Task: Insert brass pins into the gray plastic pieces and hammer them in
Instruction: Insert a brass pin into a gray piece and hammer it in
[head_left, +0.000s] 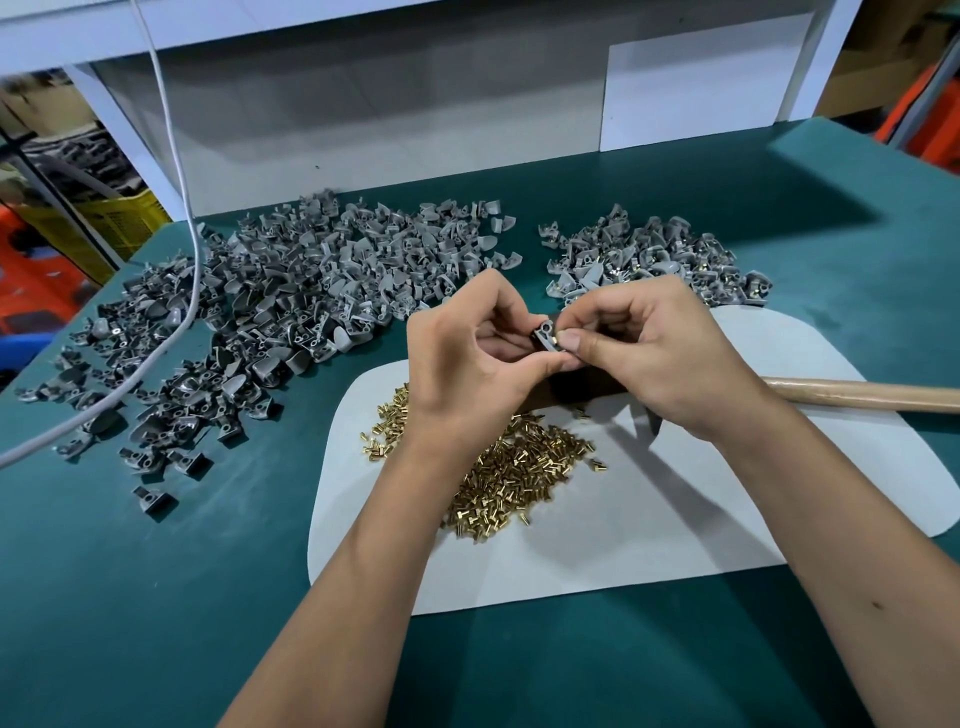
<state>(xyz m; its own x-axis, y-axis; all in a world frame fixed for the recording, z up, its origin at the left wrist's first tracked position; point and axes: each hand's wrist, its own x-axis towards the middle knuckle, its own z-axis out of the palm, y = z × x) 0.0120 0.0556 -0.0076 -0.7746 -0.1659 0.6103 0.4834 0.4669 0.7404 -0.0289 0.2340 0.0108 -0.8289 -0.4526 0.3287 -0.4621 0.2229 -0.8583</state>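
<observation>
Green bench, white mat (675, 519): your left hand (467, 358) pinches the gray piece (543, 338) at center, right hand (639, 353) pinches a pin (554, 339) at its hole, so seat it square before reaching for the hammer (857, 395) at 3 o'clock.

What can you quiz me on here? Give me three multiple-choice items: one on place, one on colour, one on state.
1. Where does the heap of brass pins lie?
A. on the white mat
B. in a yellow crate
C. on bare green table

2. What colour is the table top?
A. red
B. teal green
C. black

3. What is the hammer handle doing?
A. swinging in the right hand
B. lying on the mat, unheld
C. standing upright

Answers: 1 A, the pins rest on the mat; 2 B, teal shows all round; 3 B, both hands hold a gray piece.
</observation>
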